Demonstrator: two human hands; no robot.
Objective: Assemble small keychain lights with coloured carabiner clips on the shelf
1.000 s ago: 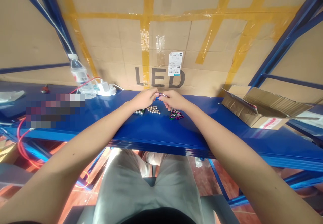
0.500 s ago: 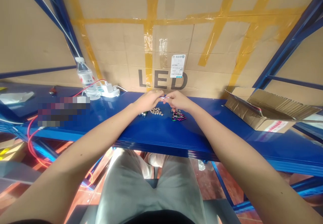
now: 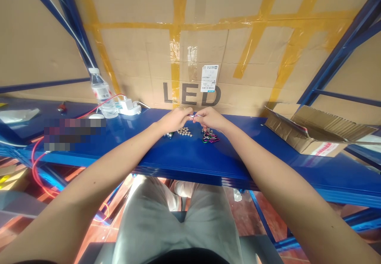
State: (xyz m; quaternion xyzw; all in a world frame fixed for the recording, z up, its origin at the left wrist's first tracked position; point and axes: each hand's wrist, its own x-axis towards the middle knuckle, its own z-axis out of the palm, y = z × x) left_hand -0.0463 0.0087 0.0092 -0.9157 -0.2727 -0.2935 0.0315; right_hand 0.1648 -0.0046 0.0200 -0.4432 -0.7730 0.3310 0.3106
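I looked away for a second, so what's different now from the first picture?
The left hand and right hand still pinch a small shiny piece, but blue showed between them at first; now it looks pinkish silver. Nothing was visibly let go. Everything slid slightly right in view, probably just the viewpoint turning. The metal beads, colorful clips, bottle and open box stayed put.

Left hand (image 3: 178, 118), right hand (image 3: 210, 118) pinch small item (image 3: 194, 116), possibly metal
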